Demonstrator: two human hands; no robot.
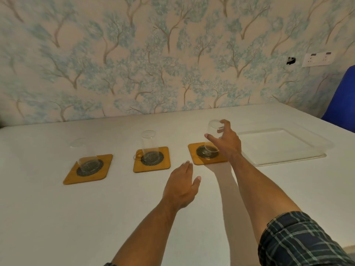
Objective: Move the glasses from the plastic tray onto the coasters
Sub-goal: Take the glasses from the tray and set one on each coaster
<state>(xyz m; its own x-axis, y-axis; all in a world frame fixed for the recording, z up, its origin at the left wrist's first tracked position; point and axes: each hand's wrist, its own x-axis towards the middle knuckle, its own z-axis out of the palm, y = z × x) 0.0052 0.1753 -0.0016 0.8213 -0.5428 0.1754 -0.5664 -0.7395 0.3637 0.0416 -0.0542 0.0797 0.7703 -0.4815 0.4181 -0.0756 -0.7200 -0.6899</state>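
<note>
Three yellow coasters with dark mesh centres lie in a row on the white table. A clear glass (pixel 84 156) stands on the left coaster (pixel 88 169), and another glass (pixel 148 145) stands on the middle coaster (pixel 151 160). My right hand (pixel 226 143) grips a third glass (pixel 212 135), its base resting on the right coaster (pixel 199 157). The clear plastic tray (pixel 284 144) to the right holds nothing. My left hand (pixel 181 186) hovers palm down near the table, fingers apart, just in front of the right coaster.
The table backs onto a wall with tree-patterned wallpaper. A blue chair (pixel 342 96) stands at the far right corner. A white socket plate (pixel 318 58) is on the wall above the tray.
</note>
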